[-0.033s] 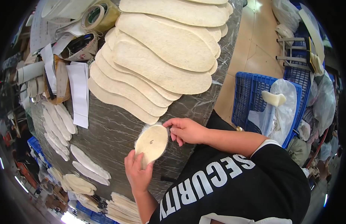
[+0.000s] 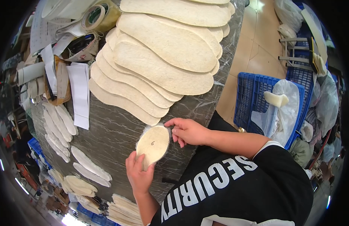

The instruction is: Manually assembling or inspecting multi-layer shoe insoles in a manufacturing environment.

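Observation:
My left hand (image 2: 139,172) grips the near end of a cream felt insole (image 2: 153,145) with a handwritten mark and a white fluffy fringe. Its fingertips lie over the insole's surface. My right hand (image 2: 189,132) is at the far right edge of the same insole. There the index finger reaches out to the fluff, while the thumb and the other fingers are loosely bent and hold nothing visible. Just beyond lies a fanned stack of large cream insoles (image 2: 163,66), its lowest tip next to the held piece.
The dark marbled table (image 2: 118,139) carries white narrow insoles (image 2: 90,165) and more piles at left. Papers (image 2: 79,94), tape rolls (image 2: 94,17) and a cut-open holder (image 2: 61,83) stand at far left. Blue crates (image 2: 246,98) with plastic bags sit on the floor at right.

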{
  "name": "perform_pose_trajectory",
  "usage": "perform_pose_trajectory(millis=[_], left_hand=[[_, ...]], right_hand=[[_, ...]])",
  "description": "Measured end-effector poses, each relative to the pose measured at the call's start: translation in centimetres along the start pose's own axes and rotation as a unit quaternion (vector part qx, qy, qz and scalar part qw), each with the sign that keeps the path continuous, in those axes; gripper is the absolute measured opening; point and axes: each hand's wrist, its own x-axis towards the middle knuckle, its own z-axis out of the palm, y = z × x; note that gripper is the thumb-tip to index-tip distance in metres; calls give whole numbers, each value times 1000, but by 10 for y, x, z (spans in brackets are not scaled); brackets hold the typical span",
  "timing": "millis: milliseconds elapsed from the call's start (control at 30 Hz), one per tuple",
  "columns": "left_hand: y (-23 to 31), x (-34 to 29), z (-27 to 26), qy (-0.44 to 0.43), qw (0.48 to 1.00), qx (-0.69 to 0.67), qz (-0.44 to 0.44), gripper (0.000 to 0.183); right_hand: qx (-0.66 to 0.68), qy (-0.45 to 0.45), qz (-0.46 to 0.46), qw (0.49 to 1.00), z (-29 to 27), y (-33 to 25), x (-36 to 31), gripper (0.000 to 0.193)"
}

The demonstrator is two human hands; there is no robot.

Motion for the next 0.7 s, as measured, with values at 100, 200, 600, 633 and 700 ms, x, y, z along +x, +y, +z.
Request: perform_pose_trajectory(millis=[100,200,600,633,700], left_hand=[[0,3,0,5,1000,-15,1,45],[0,4,0,10,1000,-18,7,44],[3,2,4,2,999,-29,-19,46],[4,3,3,0,1000,-22,-16,46],[4,3,4,0,1000,-21,-16,46]], right_hand=[[-51,32,-13,998,0,0,-7,29],[-30,-1,51,998,3,-1,-18,27],[3,-46,83,995,10,21,-19,35],[18,-49,80,995,10,22,-18,35],[34,-53,76,995,10,23,-17,34]])
